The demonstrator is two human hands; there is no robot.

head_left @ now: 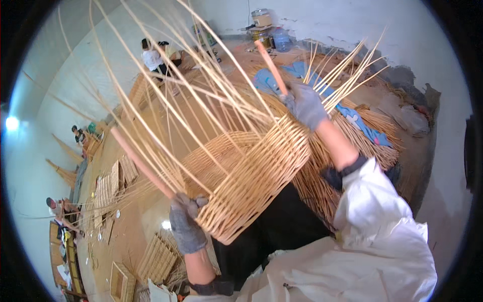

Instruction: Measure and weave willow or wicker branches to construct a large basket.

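A half-woven wicker basket (256, 186) is tilted in front of me, its long pale stakes (151, 85) fanning out up and to the left. My left hand (187, 224), in a grey work glove, is closed at the near left corner, around the foot of a thick reddish-brown wooden rod (143, 163). At the opposite, far right corner my gloved right hand (306, 105) grips the basket beside a second reddish rod (271, 68). Some fingers of both hands are hidden behind the wicker and rods.
Bundles of loose willow rods (322, 186) and a blue cloth (365, 126) lie at the right. Woven panels (108, 189) and a shallow wooden-looking box (122, 283) sit on the floor at left. Several people work farther off. A water bottle (282, 40) stands by the back wall.
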